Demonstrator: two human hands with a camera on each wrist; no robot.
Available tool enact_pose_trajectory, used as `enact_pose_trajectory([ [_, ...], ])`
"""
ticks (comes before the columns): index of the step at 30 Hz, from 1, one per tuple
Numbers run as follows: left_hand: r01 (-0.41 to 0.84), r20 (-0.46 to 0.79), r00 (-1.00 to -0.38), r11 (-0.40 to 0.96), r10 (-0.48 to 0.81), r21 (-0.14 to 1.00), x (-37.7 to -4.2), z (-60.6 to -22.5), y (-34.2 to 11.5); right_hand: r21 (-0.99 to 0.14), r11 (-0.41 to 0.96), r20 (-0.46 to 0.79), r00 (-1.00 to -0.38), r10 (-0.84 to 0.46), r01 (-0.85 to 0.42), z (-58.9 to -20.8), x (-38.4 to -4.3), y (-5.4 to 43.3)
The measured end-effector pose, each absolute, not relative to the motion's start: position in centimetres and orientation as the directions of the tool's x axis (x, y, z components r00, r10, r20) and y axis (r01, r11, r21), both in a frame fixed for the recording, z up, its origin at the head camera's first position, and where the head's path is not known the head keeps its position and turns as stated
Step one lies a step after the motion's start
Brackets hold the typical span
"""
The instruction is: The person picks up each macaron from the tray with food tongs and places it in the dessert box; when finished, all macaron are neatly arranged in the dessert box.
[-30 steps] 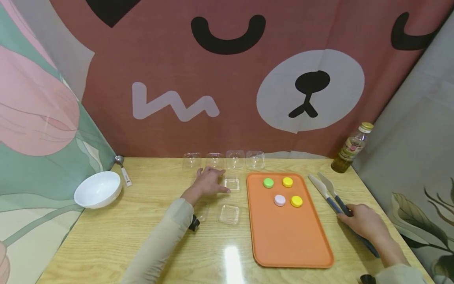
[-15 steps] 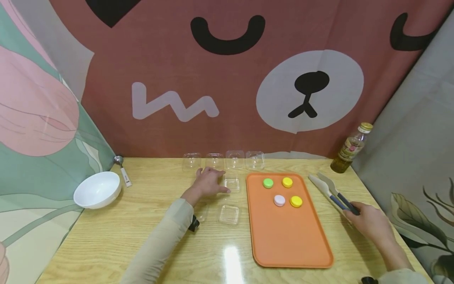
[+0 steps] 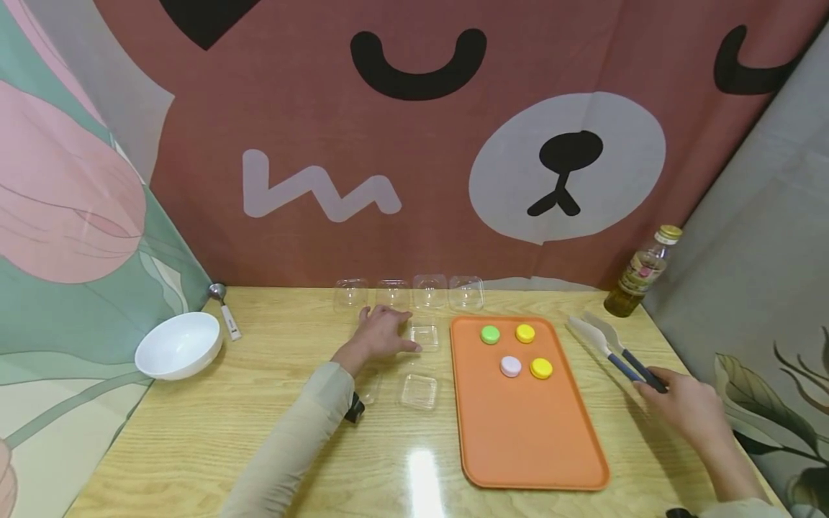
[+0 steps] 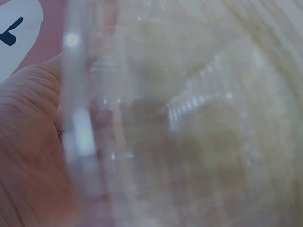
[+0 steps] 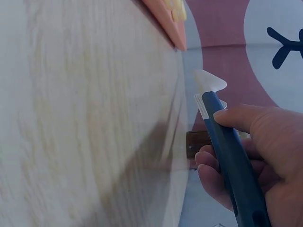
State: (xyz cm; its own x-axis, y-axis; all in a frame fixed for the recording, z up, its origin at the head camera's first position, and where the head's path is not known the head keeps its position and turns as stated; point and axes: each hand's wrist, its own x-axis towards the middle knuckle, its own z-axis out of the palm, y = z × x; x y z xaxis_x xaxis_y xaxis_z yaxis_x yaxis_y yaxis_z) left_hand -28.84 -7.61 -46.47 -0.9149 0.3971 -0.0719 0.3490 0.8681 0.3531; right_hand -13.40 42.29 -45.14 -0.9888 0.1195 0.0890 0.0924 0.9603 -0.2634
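My right hand [image 3: 689, 406] grips tongs [image 3: 624, 360] with dark blue handles and pale flat tips, over the table right of the orange tray. In the right wrist view the thumb lies along a blue handle [image 5: 232, 161] and the fingers curl behind it. My left hand [image 3: 378, 334] is among the clear plastic boxes, thumb and fingers spread apart at the left side of a small clear box [image 3: 424, 336]. Clear plastic [image 4: 203, 127] blurs most of the left wrist view and veils the fingers. On the orange tray [image 3: 531, 432] lie a green macaron [image 3: 490, 334], a lilac macaron [image 3: 510, 367] and two yellow macarons [image 3: 541, 368].
Several clear boxes [image 3: 466, 293] line the table's back edge. Another clear box [image 3: 419, 391] stands nearer the front. A white bowl [image 3: 178, 347] and a measuring spoon [image 3: 224, 311] are at the left. An oil bottle [image 3: 642, 272] stands at the back right.
My right hand has picked the tongs up off the table and shifted them slightly to the right. My left hand stays in place, and the macarons have not moved.
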Motion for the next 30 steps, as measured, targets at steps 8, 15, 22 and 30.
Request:
enact_pose_trajectory([
  [8, 0.353, -0.065, -0.915, 0.867, 0.399, 0.352, -28.9, -46.6, -7.6, -0.254, 0.964, 0.088, -0.991, 0.098, 0.073, -44.3, -13.1, 41.5],
  [15, 0.354, -0.062, -0.915, 0.869, 0.398, 0.347, -28.8, -46.5, -7.7, -0.257, 0.966, 0.120, -0.991, 0.059, 0.027, -43.6, -13.1, 40.3],
  [22, 0.346, -0.069, -0.917, 0.871, 0.392, 0.348, -28.7, -46.4, -7.7, -0.257, 0.966, 0.119, -0.992, 0.034, 0.002, -43.4, -12.9, 39.2],
  [30, 0.341, -0.068, -0.919, 0.871, 0.388, 0.355, -28.6, -46.3, -7.6, -0.273, 0.961, 0.096, -0.995, -0.014, -0.039, -43.8, -12.7, 38.0],
])
